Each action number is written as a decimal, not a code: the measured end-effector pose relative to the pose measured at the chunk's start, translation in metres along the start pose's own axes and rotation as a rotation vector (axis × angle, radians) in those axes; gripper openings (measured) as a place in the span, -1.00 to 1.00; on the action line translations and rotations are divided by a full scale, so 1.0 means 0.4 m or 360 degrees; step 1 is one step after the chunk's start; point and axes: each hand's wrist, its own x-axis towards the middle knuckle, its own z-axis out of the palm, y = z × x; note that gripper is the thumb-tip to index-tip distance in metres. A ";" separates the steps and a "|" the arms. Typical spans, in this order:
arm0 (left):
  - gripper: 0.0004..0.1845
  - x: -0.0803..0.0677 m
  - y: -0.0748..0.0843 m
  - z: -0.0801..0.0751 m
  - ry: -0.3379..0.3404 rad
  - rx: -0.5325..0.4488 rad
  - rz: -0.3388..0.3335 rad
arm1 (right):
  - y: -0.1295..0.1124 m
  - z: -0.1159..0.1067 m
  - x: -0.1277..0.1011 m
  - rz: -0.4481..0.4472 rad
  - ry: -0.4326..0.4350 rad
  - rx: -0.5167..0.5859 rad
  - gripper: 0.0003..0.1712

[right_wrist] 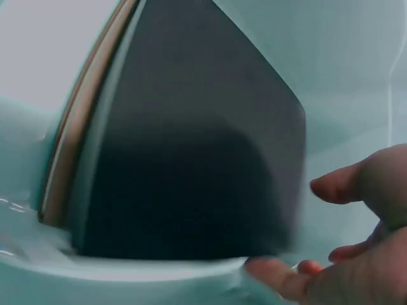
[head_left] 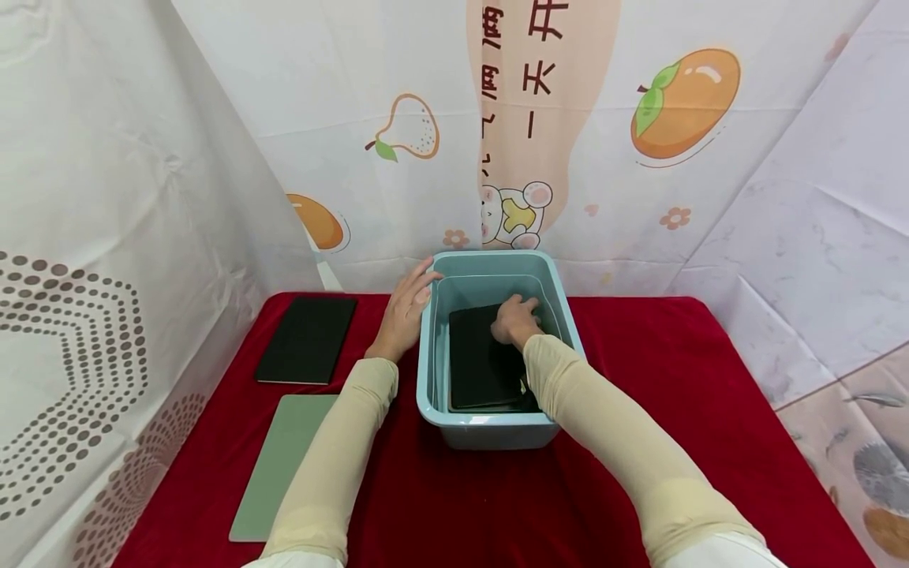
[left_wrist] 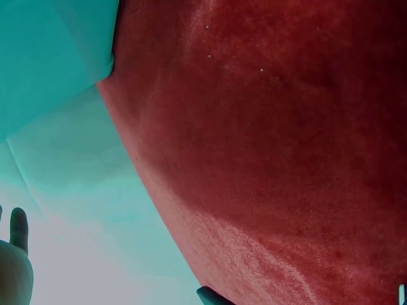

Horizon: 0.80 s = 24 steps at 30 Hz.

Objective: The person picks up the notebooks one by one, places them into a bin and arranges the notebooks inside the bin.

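Hands apart: left hand point(head_left: 406, 309) rests open on the blue tub's point(head_left: 497, 430) rim, right hand point(head_left: 516, 319) presses the black notebook point(head_left: 483, 367) inside; careless tugging could tip the tub.

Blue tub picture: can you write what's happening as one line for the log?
left hand: rests on blue tub rim | right hand: on black notebook inside tub | red cloth: black notebook, green notebook at left

- On the peach-coloured vertical band point(head_left: 543, 95) of the white fruit-printed backdrop cloth point(head_left: 341, 95), brown Chinese characters: "一天开" can be read.
- A second column beside it is cut off and unreadable.
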 end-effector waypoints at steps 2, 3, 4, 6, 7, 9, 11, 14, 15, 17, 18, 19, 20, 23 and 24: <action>-0.46 0.000 0.000 0.000 -0.0003 -0.0006 -0.0002 | 0.003 -0.002 0.001 -0.0028 0.0030 0.0038 -0.31; -0.46 0.000 0.000 0.001 -0.0005 -0.0006 -0.0006 | 0.004 -0.004 0.001 -0.0041 0.0046 0.0054 -0.31; -0.46 -0.001 0.001 0.000 -0.0004 -0.0010 -0.0006 | 0.004 -0.006 0.001 -0.0051 0.0063 0.0079 -0.30; -0.46 -0.001 0.002 0.000 -0.0006 -0.0015 -0.0011 | 0.005 -0.009 -0.002 -0.0065 0.0094 0.0110 -0.31; -0.46 -0.001 0.003 -0.001 -0.0005 -0.0013 -0.0013 | 0.005 -0.012 -0.004 -0.0075 0.0105 0.0107 -0.31; -0.46 -0.002 0.005 -0.002 -0.0005 -0.0013 -0.0019 | 0.005 -0.018 -0.007 -0.0090 0.0132 0.0111 -0.33; -0.46 -0.001 0.006 -0.002 -0.0008 -0.0008 -0.0023 | 0.004 -0.025 -0.011 -0.0108 0.0150 0.0117 -0.36; -0.47 -0.001 0.006 -0.001 -0.0014 -0.0003 -0.0025 | 0.003 -0.040 -0.016 -0.0138 0.0161 0.0115 -0.32; -0.47 -0.001 0.005 0.000 -0.0016 -0.0004 -0.0022 | 0.002 -0.046 -0.018 -0.0154 0.0162 0.0093 -0.29; -0.46 -0.001 0.005 0.000 -0.0019 -0.0001 -0.0018 | 0.002 -0.061 -0.020 -0.0202 0.0167 0.0029 -0.25; -0.46 -0.001 0.005 0.000 -0.0018 -0.0003 -0.0016 | 0.001 -0.069 -0.021 -0.0228 0.0173 -0.0005 -0.24; -0.46 -0.001 0.005 0.000 -0.0019 0.0000 -0.0014 | 0.000 -0.078 -0.023 -0.0253 0.0184 -0.0026 -0.25; -0.46 0.000 0.005 0.000 -0.0016 -0.0003 -0.0009 | -0.002 -0.087 -0.024 -0.0279 0.0193 -0.0042 -0.25; -0.47 -0.001 0.006 -0.003 -0.0014 -0.0005 -0.0002 | -0.008 -0.114 -0.029 -0.0345 0.0219 -0.0087 -0.29; -0.47 -0.002 0.005 -0.003 -0.0015 -0.0002 -0.0002 | -0.010 -0.122 -0.030 -0.0364 0.0225 -0.0102 -0.29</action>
